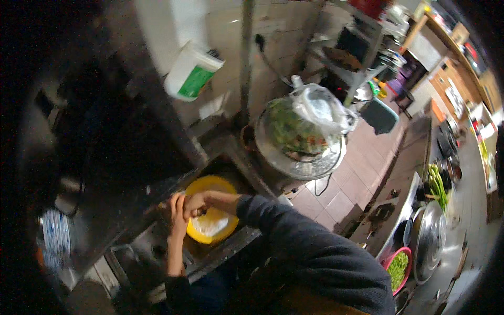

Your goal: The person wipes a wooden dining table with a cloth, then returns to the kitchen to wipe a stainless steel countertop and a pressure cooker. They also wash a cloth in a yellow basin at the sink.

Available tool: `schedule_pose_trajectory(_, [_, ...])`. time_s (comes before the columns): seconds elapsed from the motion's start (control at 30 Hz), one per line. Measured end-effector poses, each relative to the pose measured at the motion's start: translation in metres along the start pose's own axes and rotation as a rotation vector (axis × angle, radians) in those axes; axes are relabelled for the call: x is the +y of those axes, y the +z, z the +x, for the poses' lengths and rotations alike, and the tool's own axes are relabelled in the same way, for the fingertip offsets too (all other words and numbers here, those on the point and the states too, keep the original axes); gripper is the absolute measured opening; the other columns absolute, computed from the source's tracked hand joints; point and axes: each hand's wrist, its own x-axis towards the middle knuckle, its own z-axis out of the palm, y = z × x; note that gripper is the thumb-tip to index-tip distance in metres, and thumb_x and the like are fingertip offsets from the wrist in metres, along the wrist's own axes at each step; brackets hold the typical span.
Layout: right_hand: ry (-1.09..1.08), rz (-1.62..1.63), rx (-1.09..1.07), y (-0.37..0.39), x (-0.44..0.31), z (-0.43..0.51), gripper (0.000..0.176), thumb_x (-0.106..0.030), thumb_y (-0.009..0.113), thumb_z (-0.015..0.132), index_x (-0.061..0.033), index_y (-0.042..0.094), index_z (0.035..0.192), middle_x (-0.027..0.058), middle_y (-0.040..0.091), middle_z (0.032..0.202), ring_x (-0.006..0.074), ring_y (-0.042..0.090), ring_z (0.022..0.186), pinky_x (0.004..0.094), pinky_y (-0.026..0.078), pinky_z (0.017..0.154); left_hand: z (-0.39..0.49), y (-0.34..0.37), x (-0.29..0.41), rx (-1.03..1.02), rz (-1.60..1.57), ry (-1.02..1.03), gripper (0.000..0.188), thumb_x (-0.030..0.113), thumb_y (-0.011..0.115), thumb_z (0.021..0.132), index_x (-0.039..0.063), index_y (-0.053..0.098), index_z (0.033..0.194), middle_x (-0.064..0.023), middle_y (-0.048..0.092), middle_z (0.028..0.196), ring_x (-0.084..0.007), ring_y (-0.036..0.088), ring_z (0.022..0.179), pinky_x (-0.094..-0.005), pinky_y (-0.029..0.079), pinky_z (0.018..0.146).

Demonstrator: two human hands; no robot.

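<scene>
My left hand [178, 210] and my right hand [195, 204] meet at the left rim of a yellow basin [214, 187]. Their fingers touch or overlap, with the right hand reaching across the basin. A small dark patch shows by the right fingers; whether it is a held object or shadow I cannot tell. Inside the basin is a bright whitish area, perhaps water catching light. The basin sits in a dark recess that looks like a sink, bordered by a ledge [232, 246].
Beyond the basin, a round metal lid [315, 167] bears leafy greens [287, 122] and a clear plastic bag [321, 106]. A white tub [193, 73] hangs or stands at the wall. Rightward, a counter holds a pot lid [431, 242], a pink bowl of chopped greens [398, 269] and green stalks [437, 187].
</scene>
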Motion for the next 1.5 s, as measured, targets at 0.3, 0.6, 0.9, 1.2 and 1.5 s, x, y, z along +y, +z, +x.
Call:
schedule_pose_trajectory(0.3, [-0.154, -1.331, 0.5, -0.001, 0.002, 0.004, 0.026, -0.017, 0.058, 0.086, -0.0037, 0.066, 0.107, 0.0219, 0.069, 0.097, 0.0425, 0.067, 0.088, 0.0473, 0.055, 0.078, 0.019, 0.06, -0.06, -0.167, 0.135, -0.35, 0.04, 0.011, 0.062, 0.082, -0.004, 0.054, 0.119, -0.0269, 0.064, 0.108, -0.0389, 0.065, 0.092, -0.0441, 0.053, 0.077])
schedule_pose_trajectory(0.6, [-0.553, -0.513, 0.623, -0.012, 0.035, 0.009, 0.085, -0.01, 0.09, 0.06, -0.0026, 0.046, 0.132, 0.0177, 0.059, 0.122, 0.0368, 0.055, 0.116, 0.0417, 0.043, 0.105, 0.012, -0.008, -0.018, -0.07, -1.326, -0.966, 0.051, 0.007, 0.07, 0.086, 0.002, 0.045, 0.129, -0.0071, 0.06, 0.09, -0.0189, 0.061, 0.076, -0.0345, 0.054, 0.067])
schedule_pose_trajectory(0.9, [-0.159, 0.766, 0.391, -0.005, 0.023, -0.013, 0.037, -0.018, 0.057, 0.096, -0.0038, 0.049, 0.129, 0.0181, 0.055, 0.124, 0.0304, 0.059, 0.106, 0.0471, 0.054, 0.087, 0.001, 0.011, -0.054, 0.3, -1.272, -0.913, 0.045, -0.01, 0.063, 0.076, -0.003, 0.055, 0.12, -0.0139, 0.063, 0.108, -0.0271, 0.064, 0.096, -0.039, 0.054, 0.088])
schedule_pose_trajectory(1.2, [-0.393, 1.021, 0.518, -0.008, 0.034, -0.005, 0.043, -0.025, 0.048, 0.098, -0.0106, 0.04, 0.138, 0.0182, 0.047, 0.133, 0.035, 0.05, 0.119, 0.0566, 0.045, 0.1, -0.027, -0.021, -0.039, 0.12, -1.21, -1.096, 0.052, 0.009, 0.061, 0.085, 0.0, 0.047, 0.134, -0.0171, 0.056, 0.125, -0.0295, 0.055, 0.12, -0.0455, 0.05, 0.095])
schedule_pose_trajectory(1.5, [-0.233, 1.161, 0.492, 0.028, 0.034, 0.025, 0.035, -0.033, 0.042, 0.101, -0.0081, 0.057, 0.121, 0.0134, 0.061, 0.116, 0.0296, 0.059, 0.108, 0.0458, 0.05, 0.092, 0.003, 0.057, -0.002, 0.586, -0.578, -0.539, 0.027, 0.017, 0.07, 0.086, 0.008, 0.059, 0.109, -0.0084, 0.065, 0.092, -0.023, 0.064, 0.088, -0.0346, 0.049, 0.075])
